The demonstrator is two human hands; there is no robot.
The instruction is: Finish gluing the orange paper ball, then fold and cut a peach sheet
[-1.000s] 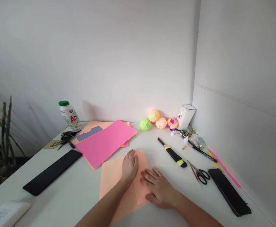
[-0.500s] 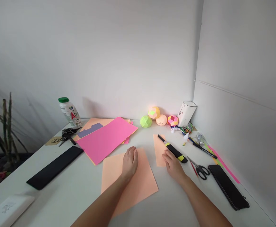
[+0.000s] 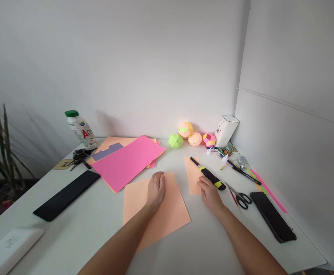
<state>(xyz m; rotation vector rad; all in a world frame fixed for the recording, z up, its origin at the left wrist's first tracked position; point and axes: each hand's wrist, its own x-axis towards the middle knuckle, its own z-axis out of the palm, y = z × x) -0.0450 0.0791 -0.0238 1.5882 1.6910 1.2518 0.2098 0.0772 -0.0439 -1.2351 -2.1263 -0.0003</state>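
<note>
My left hand [image 3: 156,191] rests on a large peach sheet of paper [image 3: 175,215], fingers stretched forward and close together, holding nothing. To its right, my right hand [image 3: 209,193] lies at the lower right edge of a narrow peach paper strip [image 3: 192,177]. Its fingers are stretched out and slightly apart. A black and yellow utility knife [image 3: 213,177] lies across the strip just beyond these fingers, its blade end pointing to the far left. Whether the fingertips touch the knife handle is hard to tell.
Scissors [image 3: 243,199] and a black phone [image 3: 273,217] lie at right. Pink sheets [image 3: 129,162], a dark flat bar [image 3: 66,194], keys [image 3: 81,156] and a bottle [image 3: 82,131] are at left. Paper balls [image 3: 175,141] and a white box [image 3: 226,130] stand by the wall.
The camera view has tilted down slightly, so the scene sits higher in the picture. Both hands stay in nearly the same places on the papers.
</note>
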